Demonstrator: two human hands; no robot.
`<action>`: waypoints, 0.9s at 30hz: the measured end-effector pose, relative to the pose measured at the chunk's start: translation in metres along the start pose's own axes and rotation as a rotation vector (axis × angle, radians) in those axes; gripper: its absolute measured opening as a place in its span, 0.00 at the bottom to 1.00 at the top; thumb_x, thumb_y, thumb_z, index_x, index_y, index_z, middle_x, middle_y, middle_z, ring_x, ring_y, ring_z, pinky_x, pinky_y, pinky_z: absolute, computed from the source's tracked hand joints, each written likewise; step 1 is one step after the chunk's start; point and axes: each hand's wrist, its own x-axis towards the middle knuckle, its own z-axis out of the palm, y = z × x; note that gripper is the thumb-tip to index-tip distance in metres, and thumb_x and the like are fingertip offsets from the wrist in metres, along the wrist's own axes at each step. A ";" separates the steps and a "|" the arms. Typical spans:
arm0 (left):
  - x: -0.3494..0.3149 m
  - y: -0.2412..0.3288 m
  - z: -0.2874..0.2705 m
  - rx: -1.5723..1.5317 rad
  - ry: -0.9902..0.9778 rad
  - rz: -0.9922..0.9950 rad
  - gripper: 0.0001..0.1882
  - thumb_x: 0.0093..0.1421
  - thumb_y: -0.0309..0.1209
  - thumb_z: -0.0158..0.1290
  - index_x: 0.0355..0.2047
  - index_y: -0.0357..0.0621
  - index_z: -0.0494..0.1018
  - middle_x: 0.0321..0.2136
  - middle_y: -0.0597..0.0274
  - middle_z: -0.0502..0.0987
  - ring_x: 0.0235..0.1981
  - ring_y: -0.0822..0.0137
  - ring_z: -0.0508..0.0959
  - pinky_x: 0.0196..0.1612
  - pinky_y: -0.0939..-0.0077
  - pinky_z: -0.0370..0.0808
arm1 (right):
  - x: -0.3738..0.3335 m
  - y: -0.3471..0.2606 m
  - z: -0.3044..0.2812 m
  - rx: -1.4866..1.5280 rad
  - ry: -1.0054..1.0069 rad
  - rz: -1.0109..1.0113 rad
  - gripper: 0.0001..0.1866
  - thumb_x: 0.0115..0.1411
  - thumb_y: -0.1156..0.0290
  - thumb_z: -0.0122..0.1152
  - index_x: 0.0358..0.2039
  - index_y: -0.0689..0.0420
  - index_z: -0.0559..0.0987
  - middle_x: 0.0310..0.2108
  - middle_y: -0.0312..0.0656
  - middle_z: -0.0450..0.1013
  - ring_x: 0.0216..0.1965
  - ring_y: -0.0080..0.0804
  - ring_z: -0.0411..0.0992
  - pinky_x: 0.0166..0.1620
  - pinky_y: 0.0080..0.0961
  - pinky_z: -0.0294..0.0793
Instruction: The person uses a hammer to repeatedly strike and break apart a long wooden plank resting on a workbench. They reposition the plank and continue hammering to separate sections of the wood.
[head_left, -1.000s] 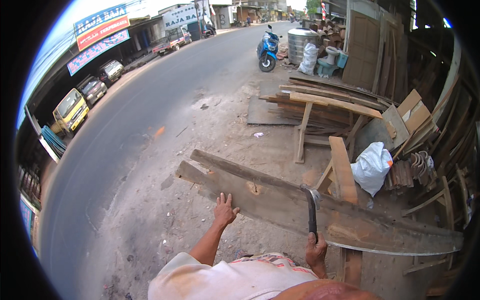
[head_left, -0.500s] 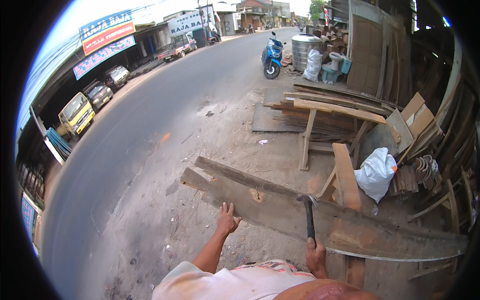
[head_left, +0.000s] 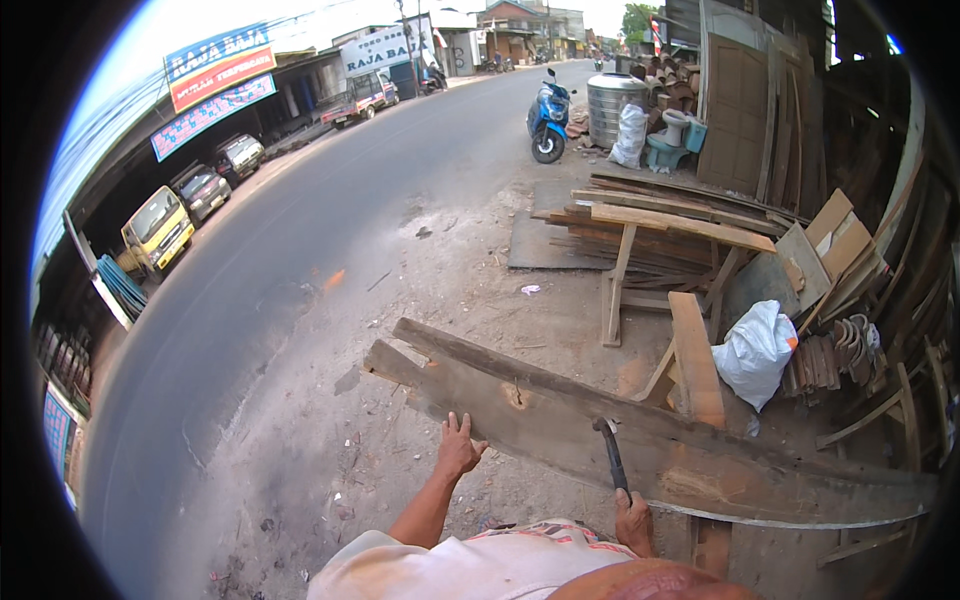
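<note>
A long, wide, weathered plank [head_left: 570, 440] stretches across in front of me, with a knot and a split left end. My left hand [head_left: 461, 447] lies at its near edge toward that end, fingers spread and holding nothing. In my right hand [head_left: 633, 522] is the dark handle of a hammer [head_left: 614, 465]. Its head is over the middle of the plank's face; whether it touches the wood I cannot tell. My right fingers wrap round the lower handle close to the plank's near edge.
A wooden trestle [head_left: 695, 340] stands under the plank. Beyond are another trestle with a stack of boards [head_left: 640, 240], a white sack [head_left: 755, 350] and roof tiles [head_left: 835, 355]. A blue motorbike [head_left: 549, 120] is parked by the road [head_left: 330, 210].
The hammer head has come down from near the plank's far edge toward me, to the middle of its face. My left hand stays at the near edge.
</note>
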 end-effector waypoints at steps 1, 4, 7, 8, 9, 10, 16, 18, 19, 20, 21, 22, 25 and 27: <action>-0.002 -0.004 0.000 0.003 -0.002 -0.011 0.49 0.61 0.51 0.61 0.73 0.39 0.52 0.72 0.28 0.47 0.72 0.29 0.51 0.73 0.51 0.53 | -0.001 -0.032 -0.014 0.064 0.039 -0.074 0.29 0.70 0.45 0.50 0.35 0.64 0.76 0.26 0.61 0.74 0.31 0.65 0.73 0.34 0.50 0.69; -0.001 -0.006 -0.001 0.016 -0.009 -0.023 0.49 0.61 0.52 0.61 0.73 0.41 0.52 0.72 0.30 0.46 0.72 0.30 0.51 0.73 0.51 0.53 | 0.003 -0.066 -0.036 0.201 0.174 -0.316 0.25 0.71 0.50 0.50 0.31 0.62 0.74 0.20 0.55 0.70 0.23 0.59 0.68 0.27 0.45 0.66; 0.002 -0.004 -0.002 0.039 -0.021 -0.024 0.49 0.61 0.52 0.60 0.73 0.42 0.51 0.73 0.30 0.46 0.72 0.31 0.50 0.74 0.52 0.53 | 0.009 -0.031 -0.022 0.223 0.214 -0.521 0.19 0.71 0.55 0.50 0.31 0.59 0.70 0.18 0.52 0.67 0.21 0.60 0.69 0.24 0.46 0.66; 0.002 -0.005 0.000 0.043 -0.020 -0.024 0.49 0.61 0.52 0.60 0.74 0.42 0.51 0.73 0.30 0.46 0.72 0.31 0.50 0.74 0.52 0.53 | 0.005 -0.018 -0.018 0.149 0.201 -0.516 0.18 0.70 0.56 0.51 0.33 0.59 0.70 0.19 0.54 0.69 0.23 0.62 0.72 0.25 0.49 0.68; 0.001 -0.007 0.002 0.047 -0.019 -0.024 0.49 0.61 0.53 0.60 0.74 0.42 0.51 0.72 0.30 0.47 0.72 0.31 0.50 0.74 0.51 0.53 | 0.001 -0.006 -0.010 0.075 0.188 -0.512 0.17 0.70 0.56 0.53 0.35 0.59 0.70 0.21 0.55 0.71 0.25 0.64 0.75 0.25 0.51 0.71; 0.002 -0.007 0.003 0.028 -0.029 -0.029 0.49 0.61 0.52 0.60 0.74 0.42 0.52 0.72 0.30 0.47 0.72 0.31 0.50 0.73 0.51 0.53 | -0.004 0.006 0.000 -0.110 0.038 -0.221 0.23 0.69 0.50 0.53 0.36 0.62 0.74 0.26 0.60 0.75 0.32 0.66 0.77 0.32 0.55 0.74; -0.002 -0.007 0.004 0.037 0.003 -0.033 0.49 0.61 0.52 0.61 0.73 0.42 0.52 0.73 0.31 0.46 0.72 0.31 0.50 0.73 0.51 0.55 | 0.003 -0.001 0.010 -0.097 -0.156 0.101 0.33 0.70 0.41 0.47 0.38 0.64 0.79 0.33 0.67 0.76 0.43 0.68 0.75 0.44 0.56 0.72; -0.003 -0.012 0.009 0.067 0.003 -0.035 0.49 0.61 0.52 0.61 0.74 0.42 0.52 0.73 0.32 0.46 0.72 0.31 0.50 0.72 0.51 0.56 | -0.006 -0.030 -0.003 -0.041 -0.123 0.062 0.31 0.70 0.41 0.47 0.38 0.61 0.78 0.33 0.65 0.76 0.41 0.67 0.76 0.40 0.55 0.71; -0.003 -0.009 0.009 0.054 -0.007 -0.033 0.50 0.60 0.52 0.61 0.73 0.42 0.52 0.73 0.31 0.47 0.72 0.31 0.50 0.72 0.51 0.56 | -0.009 -0.042 -0.011 -0.018 -0.111 0.041 0.32 0.70 0.40 0.47 0.38 0.62 0.78 0.32 0.65 0.76 0.42 0.67 0.76 0.41 0.55 0.71; -0.003 -0.007 0.005 0.046 -0.016 -0.030 0.50 0.60 0.52 0.62 0.73 0.42 0.51 0.73 0.31 0.47 0.72 0.31 0.50 0.72 0.51 0.56 | -0.011 -0.054 -0.017 0.011 -0.099 0.022 0.32 0.70 0.40 0.47 0.38 0.63 0.78 0.32 0.65 0.76 0.42 0.67 0.76 0.41 0.56 0.71; -0.003 -0.005 0.002 0.039 -0.024 -0.027 0.50 0.60 0.52 0.62 0.73 0.42 0.51 0.72 0.31 0.47 0.72 0.31 0.50 0.72 0.50 0.56 | -0.012 -0.059 -0.019 0.039 -0.087 0.002 0.33 0.70 0.40 0.47 0.38 0.63 0.78 0.31 0.66 0.75 0.42 0.67 0.76 0.41 0.56 0.71; -0.004 -0.003 -0.001 0.041 -0.025 -0.028 0.50 0.60 0.52 0.62 0.73 0.41 0.51 0.72 0.31 0.47 0.72 0.31 0.50 0.72 0.50 0.56 | -0.013 -0.055 -0.018 0.029 -0.098 -0.007 0.33 0.70 0.40 0.46 0.39 0.64 0.78 0.32 0.67 0.76 0.43 0.67 0.76 0.42 0.56 0.72; -0.007 -0.003 -0.003 0.026 -0.035 -0.032 0.50 0.60 0.52 0.62 0.73 0.41 0.51 0.72 0.31 0.46 0.72 0.31 0.50 0.72 0.51 0.56 | -0.006 -0.019 -0.004 -0.057 -0.180 0.049 0.34 0.70 0.40 0.46 0.42 0.65 0.78 0.37 0.69 0.76 0.46 0.68 0.75 0.47 0.57 0.72; -0.009 -0.008 -0.001 -0.009 -0.044 -0.040 0.50 0.60 0.52 0.62 0.73 0.41 0.51 0.73 0.31 0.46 0.72 0.31 0.50 0.72 0.51 0.56 | 0.005 0.012 0.016 -0.181 -0.296 0.196 0.35 0.70 0.40 0.45 0.45 0.66 0.78 0.40 0.71 0.76 0.49 0.69 0.74 0.51 0.57 0.72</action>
